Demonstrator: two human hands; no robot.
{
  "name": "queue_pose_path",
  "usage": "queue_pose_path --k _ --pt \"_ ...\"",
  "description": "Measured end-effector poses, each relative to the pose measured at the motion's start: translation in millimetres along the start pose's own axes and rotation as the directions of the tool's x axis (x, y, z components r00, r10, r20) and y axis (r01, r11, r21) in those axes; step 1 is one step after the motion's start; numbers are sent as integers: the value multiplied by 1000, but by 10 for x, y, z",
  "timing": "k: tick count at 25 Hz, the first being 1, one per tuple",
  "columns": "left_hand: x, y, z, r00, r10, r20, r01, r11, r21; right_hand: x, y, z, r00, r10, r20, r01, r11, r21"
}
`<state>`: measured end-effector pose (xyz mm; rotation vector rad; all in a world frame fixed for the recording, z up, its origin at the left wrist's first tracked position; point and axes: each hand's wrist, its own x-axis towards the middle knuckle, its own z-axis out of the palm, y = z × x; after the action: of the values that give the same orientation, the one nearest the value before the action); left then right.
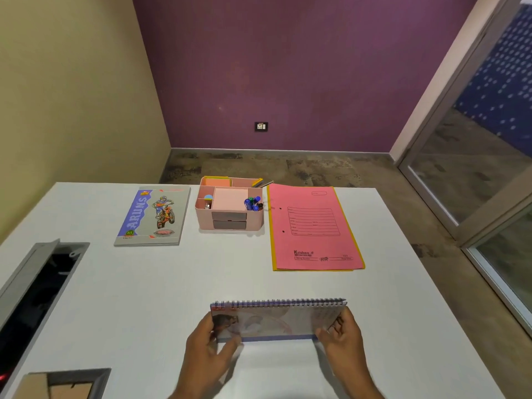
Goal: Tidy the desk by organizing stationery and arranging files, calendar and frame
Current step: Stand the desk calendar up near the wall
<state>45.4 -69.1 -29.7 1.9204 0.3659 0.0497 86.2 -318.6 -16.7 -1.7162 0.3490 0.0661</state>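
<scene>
Gripping calendar (pixel 276 321) ends, both hands; left hand (pixel 207 345), right hand (pixel 342 338). Beyond: notebook (pixel 152 216), organizer (pixel 229 207), pink file (pixel 313 227).

A spiral-bound calendar (pixel 277 319) stands on the white desk (pixel 144 298), coil on top. The left hand (pixel 211 345) grips its left end, the right hand (pixel 341 331) grips its right end, fingers curled over the front face. Beyond the calendar sits a pink organizer (pixel 229 207) holding note pads and blue pens (pixel 252 203). Left of the organizer lies a notebook (pixel 152 216) with a motorbike cover. Right of the organizer lies a pink file (pixel 313 227) on a yellow one. Near the calendar's left, at the desk's near edge, a frame (pixel 66 384) lies face down beside an open cable hatch (pixel 34 286).
</scene>
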Motion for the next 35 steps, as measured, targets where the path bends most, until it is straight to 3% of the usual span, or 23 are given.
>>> queue_pose_path --k 14,21,25,35 --pt "14 128 -29 998 -40 -44 32 984 -176 -118 -195 114 991 99 95 -96 995 -29" --pt "111 76 -409 993 -29 -117 12 990 -140 -87 -487 472 986 39 162 -17 991 -135" --pt "300 35 -929 978 0 -207 -14 998 -66 50 -801 980 962 -68 264 140 954 -266" --pt "1147 112 -2618 853 32 -521 -26 999 18 418 -1789 3099 870 -260 419 396 875 -279"
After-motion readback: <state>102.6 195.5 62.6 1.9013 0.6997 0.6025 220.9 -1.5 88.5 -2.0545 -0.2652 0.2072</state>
